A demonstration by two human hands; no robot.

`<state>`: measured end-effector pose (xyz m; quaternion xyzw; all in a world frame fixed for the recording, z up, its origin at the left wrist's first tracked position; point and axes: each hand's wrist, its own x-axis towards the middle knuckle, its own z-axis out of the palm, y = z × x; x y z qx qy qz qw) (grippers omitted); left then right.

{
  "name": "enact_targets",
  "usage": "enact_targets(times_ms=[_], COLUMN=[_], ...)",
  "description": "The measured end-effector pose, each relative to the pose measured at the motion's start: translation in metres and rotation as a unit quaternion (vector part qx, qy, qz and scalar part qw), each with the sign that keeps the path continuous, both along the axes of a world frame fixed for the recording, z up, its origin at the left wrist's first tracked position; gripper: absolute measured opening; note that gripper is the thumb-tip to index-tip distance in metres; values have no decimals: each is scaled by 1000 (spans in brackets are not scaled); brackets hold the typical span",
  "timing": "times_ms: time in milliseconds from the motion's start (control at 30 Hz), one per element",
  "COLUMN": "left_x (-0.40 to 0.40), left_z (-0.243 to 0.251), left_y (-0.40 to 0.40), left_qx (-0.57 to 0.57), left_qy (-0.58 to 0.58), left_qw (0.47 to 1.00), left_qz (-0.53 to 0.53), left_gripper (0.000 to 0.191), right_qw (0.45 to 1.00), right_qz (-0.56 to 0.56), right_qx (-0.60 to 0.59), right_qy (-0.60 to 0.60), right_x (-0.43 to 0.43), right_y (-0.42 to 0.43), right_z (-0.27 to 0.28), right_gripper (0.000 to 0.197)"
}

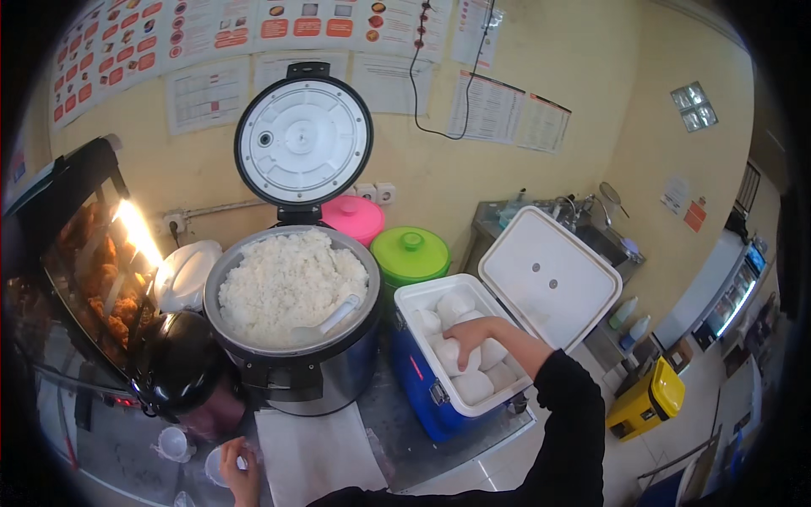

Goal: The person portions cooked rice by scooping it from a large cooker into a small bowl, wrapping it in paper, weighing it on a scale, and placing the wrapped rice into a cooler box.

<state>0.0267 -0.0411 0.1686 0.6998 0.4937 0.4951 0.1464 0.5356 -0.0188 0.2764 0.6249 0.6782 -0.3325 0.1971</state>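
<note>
My right hand point(470, 337) reaches into a blue cooler box point(415, 374) with its white lid point(550, 279) raised. Its fingers are spread around a round white bundle point(448, 358). Several similar bundles surround it. At the bottom left, my left hand point(241, 472) has its fingers on the rim of a clear plastic cup point(216, 468). Between them stands a large rice cooker point(339, 386), its lid point(304, 142) up. White cooked rice point(285, 279) fills the pot, and a pale rice paddle point(329, 321) rests on the rice. White paper sheets point(320, 453) lie in front of the cooker.
A lit glass display case point(82, 266) with fried chicken stands left, beside a dark lidded pot point(184, 361). Another plastic cup point(173, 443) is near my left hand. Pink point(353, 218) and green point(410, 253) lidded tubs sit behind the cooler box. A yellow bin point(646, 399) stands right.
</note>
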Motion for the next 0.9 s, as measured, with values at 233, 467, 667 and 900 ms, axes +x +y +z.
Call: enact_targets(times_ms=[233, 467, 667, 900], left_x=[25, 34, -109, -292], left_z=[8, 87, 78, 25], left_y=[-11, 4, 26, 56], left_qx=[-169, -240, -248, -179], left_qy=[-161, -287, -287, -369], left_qw=[960, 777, 841, 901], left_qz=[-157, -506, -387, -141], left_gripper=[27, 68, 75, 66], right_qw=[831, 590, 599, 640], right_qz=[-269, -307, -255, -178], right_qx=[274, 327, 325, 145], right_qy=[403, 672, 686, 733], right_x=[-47, -266, -482, -694], right_y=[-53, -50, -6, 80], right_z=[49, 23, -34, -103], right_gripper=[78, 69, 66, 61])
